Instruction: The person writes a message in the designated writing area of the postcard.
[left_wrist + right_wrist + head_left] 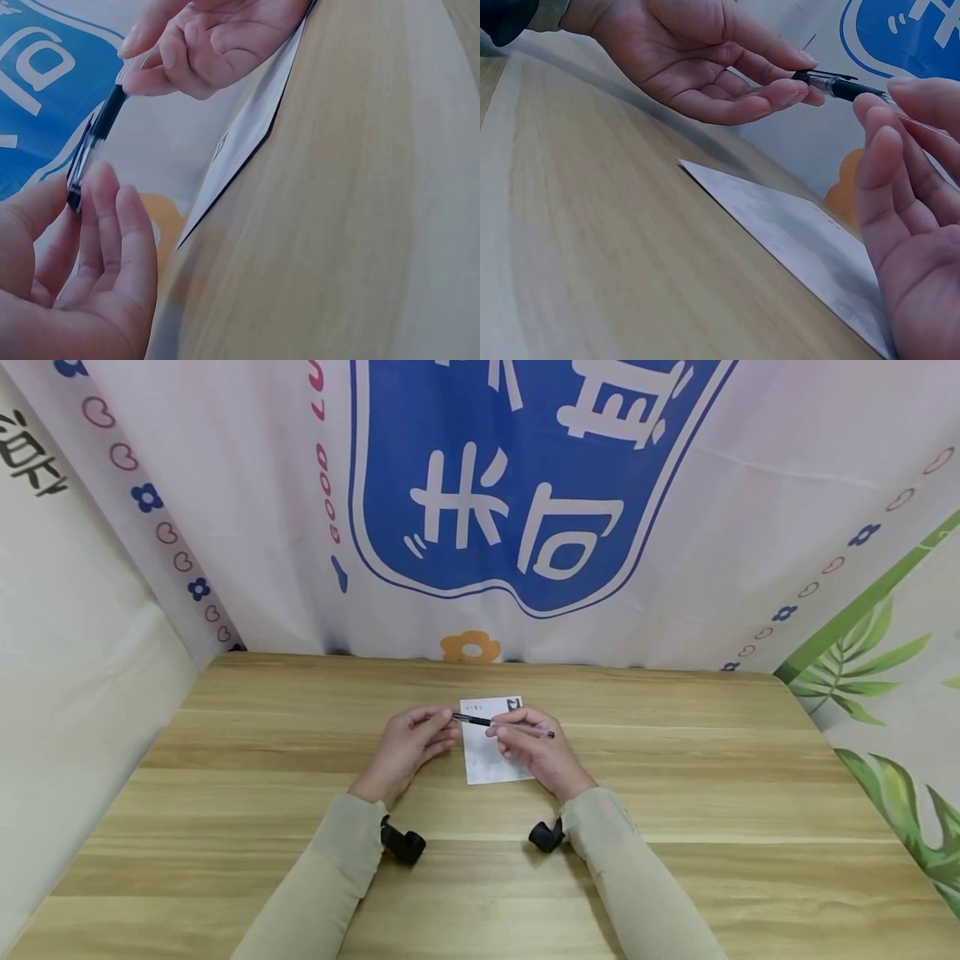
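Both hands hold a slim pen above a white sheet or card, its black section and clip showing in the right wrist view. The thumb and fingers of my left hand pinch the clip end of the pen. Farther along, the thumb and fingertips of my right hand grip the clear barrel, whose dark end sticks out beyond them in the head view. The white sheet lies on the table under the pen, partly covered by the right hand; small dark print shows at its far edge.
The wood-grain table extends around both forearms. Behind it hangs a pale cloth with a blue printed shape, and leaf-patterned cloth is at the right. A small black device sits at each wrist.
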### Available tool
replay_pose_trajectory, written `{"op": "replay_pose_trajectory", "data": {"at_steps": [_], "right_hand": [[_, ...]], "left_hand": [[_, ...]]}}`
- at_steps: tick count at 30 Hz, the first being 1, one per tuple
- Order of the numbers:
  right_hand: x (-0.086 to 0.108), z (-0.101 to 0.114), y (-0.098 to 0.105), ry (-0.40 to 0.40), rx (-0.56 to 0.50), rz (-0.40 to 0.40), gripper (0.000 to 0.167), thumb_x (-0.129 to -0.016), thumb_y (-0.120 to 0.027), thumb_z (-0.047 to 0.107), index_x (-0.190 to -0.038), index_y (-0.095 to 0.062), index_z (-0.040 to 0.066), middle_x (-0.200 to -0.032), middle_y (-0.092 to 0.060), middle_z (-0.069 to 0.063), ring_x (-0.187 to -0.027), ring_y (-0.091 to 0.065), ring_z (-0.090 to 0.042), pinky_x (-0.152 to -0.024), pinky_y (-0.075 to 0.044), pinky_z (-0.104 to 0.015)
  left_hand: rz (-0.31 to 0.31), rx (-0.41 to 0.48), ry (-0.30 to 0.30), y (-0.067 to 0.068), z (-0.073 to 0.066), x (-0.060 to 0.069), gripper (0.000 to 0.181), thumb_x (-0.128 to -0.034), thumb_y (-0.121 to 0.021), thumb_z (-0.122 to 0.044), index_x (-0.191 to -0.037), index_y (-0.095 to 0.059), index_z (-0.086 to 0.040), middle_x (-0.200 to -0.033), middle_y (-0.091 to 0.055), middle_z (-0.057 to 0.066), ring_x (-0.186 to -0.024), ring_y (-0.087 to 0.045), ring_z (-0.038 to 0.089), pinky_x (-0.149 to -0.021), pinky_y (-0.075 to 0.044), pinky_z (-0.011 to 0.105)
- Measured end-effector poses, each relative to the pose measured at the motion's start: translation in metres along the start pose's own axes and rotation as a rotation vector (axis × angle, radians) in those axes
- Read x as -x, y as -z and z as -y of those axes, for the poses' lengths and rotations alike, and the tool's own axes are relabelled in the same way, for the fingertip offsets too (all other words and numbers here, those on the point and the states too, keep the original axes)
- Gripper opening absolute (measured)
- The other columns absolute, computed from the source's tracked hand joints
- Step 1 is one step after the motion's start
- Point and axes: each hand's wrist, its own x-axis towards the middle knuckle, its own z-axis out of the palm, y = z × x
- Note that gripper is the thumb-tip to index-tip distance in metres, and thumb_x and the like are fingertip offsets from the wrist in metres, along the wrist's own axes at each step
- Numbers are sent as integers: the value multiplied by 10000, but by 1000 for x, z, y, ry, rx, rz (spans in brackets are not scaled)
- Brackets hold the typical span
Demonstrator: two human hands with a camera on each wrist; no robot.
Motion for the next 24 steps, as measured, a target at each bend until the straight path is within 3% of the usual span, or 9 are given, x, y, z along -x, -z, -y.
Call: {"op": "replay_pose_trajectory", "data": {"at_steps": [6, 9, 15, 19, 24], "right_hand": [[1, -1, 0, 18, 54, 35, 288, -945, -623, -69, -1099, -767, 128, -1030, -766, -44, -832, -661, -95, -739, -560, -209], [1, -2, 0, 28, 62, 62, 318, -951, -612, -78, -1142, -766, 125, -1059, -762, -44, -855, -665, -101, -770, -564, -221], [0, 0, 0, 25, -33, 110, 326, -991, -536, -52, -1118, -777, 128, -1047, -754, -69, -840, -662, -126, -756, -564, -248], [-3, 0, 0, 25, -83, 132, 386, -1004, -448, -65, -1048, -789, 109, -975, -747, -70, -840, -666, -140, -741, -569, -250], [-1, -1, -1, 40, -87, 156, 361, -981, -467, -81, -1029, -781, 91, -933, -744, -46, -838, -673, -116, -747, -565, -218]], "left_hand": [[-59, 49, -26, 0, 1, -2, 338, -1037, -607, -203, -1257, -592, 52, -1140, -665, 204, -992, -693, 217, -912, -568, 319], [-74, 77, -35, 1, 2, -2, 373, -1036, -610, -213, -1288, -577, 60, -1129, -676, 164, -1010, -691, 214, -938, -557, 334], [-57, 123, -38, 3, 0, -1, 462, -1045, -588, -214, -1383, -517, 91, -1084, -686, 68, -994, -683, 142, -978, -531, 325], [-53, 138, -48, 3, -2, -1, 451, -1043, -590, -186, -1383, -522, 103, -1057, -677, 58, -961, -681, 137, -950, -545, 302], [-25, 132, -53, 0, -3, 0, 388, -1037, -597, -155, -1330, -558, 97, -1012, -689, 32, -925, -689, 132, -921, -561, 303]]}}
